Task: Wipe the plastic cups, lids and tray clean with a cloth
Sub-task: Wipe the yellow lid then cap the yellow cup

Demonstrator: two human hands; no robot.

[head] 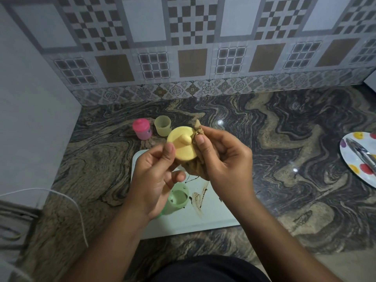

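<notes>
At the bottom centre of the frame is a strip of dark clothing (211, 269), and both forearms rise from it toward the middle. Just beyond them a white rectangular plastic tray (211, 216) lies flat on the dark swirled stone countertop (284, 139), with brown smears (200, 195) across its middle. A pale green translucent plastic cup (179, 197) rests on the tray, partly hidden by the left wrist; whether it stands or lies on its side is unclear. A thin white cable (78, 212) curves over the counter at the lower left.

Above the tray, in the centre of the frame, the two hands are close together. The left hand (156, 171) pinches the lower left edge of a round yellow plastic lid with a short spout (183, 147) between thumb and fingers, top face toward the camera. The right hand (221, 157) clutches a bunched brown cloth (195, 166), thumb pressing a fold of it against the lid's right edge beside the spout. The rest of the cloth hangs under the lid.

Farther back, left of centre, a pink plastic cup with a pink spouted lid (141, 129) stands on the counter just beside an open yellow-green translucent plastic cup (162, 126). At the right edge a white plate with coloured dots (354, 169) carries a metal utensil (361, 152). A patterned grey and brown tiled wall (193, 47) fills the top.
</notes>
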